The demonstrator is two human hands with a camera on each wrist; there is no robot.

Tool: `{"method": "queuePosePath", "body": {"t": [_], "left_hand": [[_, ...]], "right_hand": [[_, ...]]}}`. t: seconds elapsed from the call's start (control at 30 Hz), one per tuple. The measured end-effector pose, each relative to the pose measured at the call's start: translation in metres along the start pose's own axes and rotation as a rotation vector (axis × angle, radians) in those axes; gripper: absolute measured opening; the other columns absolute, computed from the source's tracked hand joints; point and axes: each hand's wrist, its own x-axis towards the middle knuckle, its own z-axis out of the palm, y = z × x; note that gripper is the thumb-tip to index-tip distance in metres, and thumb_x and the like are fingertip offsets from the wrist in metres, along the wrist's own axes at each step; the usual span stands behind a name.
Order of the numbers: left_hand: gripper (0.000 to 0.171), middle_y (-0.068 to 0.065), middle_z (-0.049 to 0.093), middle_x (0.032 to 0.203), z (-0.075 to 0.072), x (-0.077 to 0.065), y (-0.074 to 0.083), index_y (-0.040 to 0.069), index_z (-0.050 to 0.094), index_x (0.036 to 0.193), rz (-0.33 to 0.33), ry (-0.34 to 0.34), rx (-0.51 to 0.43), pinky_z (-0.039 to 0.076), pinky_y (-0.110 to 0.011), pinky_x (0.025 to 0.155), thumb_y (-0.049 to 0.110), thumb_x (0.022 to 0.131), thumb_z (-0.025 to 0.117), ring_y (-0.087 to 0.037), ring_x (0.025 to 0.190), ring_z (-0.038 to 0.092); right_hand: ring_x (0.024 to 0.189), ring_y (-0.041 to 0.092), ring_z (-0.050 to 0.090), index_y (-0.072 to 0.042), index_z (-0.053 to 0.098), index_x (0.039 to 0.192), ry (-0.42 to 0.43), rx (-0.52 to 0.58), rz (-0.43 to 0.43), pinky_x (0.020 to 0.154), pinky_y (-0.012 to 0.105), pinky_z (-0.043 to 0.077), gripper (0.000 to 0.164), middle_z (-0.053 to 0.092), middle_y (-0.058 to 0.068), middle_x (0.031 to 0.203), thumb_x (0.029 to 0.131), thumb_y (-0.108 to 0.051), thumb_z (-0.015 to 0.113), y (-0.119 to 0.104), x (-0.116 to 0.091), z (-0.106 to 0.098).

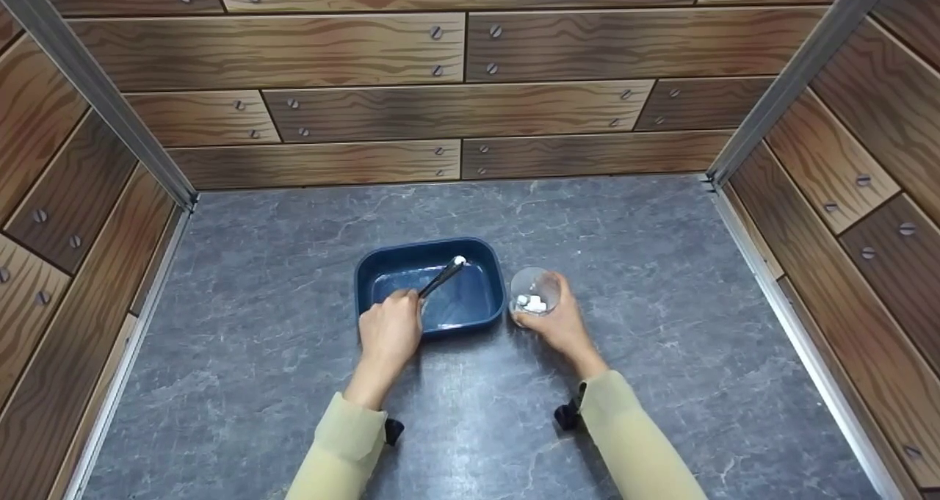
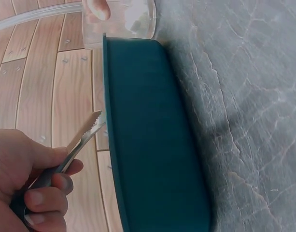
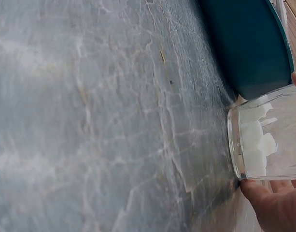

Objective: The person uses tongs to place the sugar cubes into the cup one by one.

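Observation:
My left hand (image 1: 391, 329) grips a pair of dark-handled tongs (image 1: 438, 280) above the blue rectangular tub (image 1: 459, 303). At the tongs' tips is a small white piece (image 1: 460, 261), over the tub's right part. In the left wrist view the metal tongs (image 2: 85, 137) show serrated ends, nearly closed, beside the tub's rim. Just right of the tub, my right hand (image 1: 564, 325) holds a clear glass (image 1: 530, 278) standing on the surface, thumb and fingers around it. Several white cubes (image 3: 254, 142) lie at the glass's bottom.
A grey marbled surface (image 1: 294, 397) lies under everything. Wood-patterned panels (image 1: 367, 111) rise at the back and both sides, with metal strips (image 1: 815, 404) along the edges. The glass stands close against the tub's right side.

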Motion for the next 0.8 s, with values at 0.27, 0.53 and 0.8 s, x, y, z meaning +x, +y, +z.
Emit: {"method": "queuePosePath", "body": {"t": [0.27, 0.53, 0.8], "left_hand": [[0.017, -0.007, 0.062, 0.070, -0.008, -0.003, 0.007, 0.005, 0.067, 0.083, 0.039, 0.023, -0.002, 0.045, -0.048, 0.042, 0.020, 0.090, 0.070, -0.035, 0.051, 0.060], [0.013, -0.004, 0.062, 0.070, -0.015, -0.004, 0.024, 0.008, 0.069, 0.085, 0.092, 0.059, -0.014, 0.044, -0.045, 0.041, 0.020, 0.089, 0.071, -0.034, 0.049, 0.060], [0.012, -0.001, 0.068, 0.078, -0.023, -0.007, 0.047, 0.009, 0.069, 0.085, 0.179, 0.074, -0.037, 0.044, -0.042, 0.040, 0.020, 0.088, 0.072, -0.030, 0.048, 0.060]], "right_hand": [[0.131, 0.041, 0.040, 0.005, 0.031, 0.145, 0.011, -0.012, -0.003, 0.110, 0.049, 0.027, 0.103, 0.041, 0.030, 0.142, 0.063, -0.015, 0.091, 0.001, 0.000, 0.001], [0.131, 0.039, 0.041, 0.004, 0.031, 0.145, 0.006, -0.009, -0.003, 0.110, 0.048, 0.027, 0.102, 0.043, 0.029, 0.142, 0.064, -0.016, 0.091, 0.002, 0.000, 0.000], [0.131, 0.038, 0.041, 0.005, 0.032, 0.144, 0.001, -0.011, -0.008, 0.110, 0.049, 0.028, 0.101, 0.041, 0.028, 0.143, 0.065, -0.016, 0.090, 0.002, 0.001, 0.000]]}}
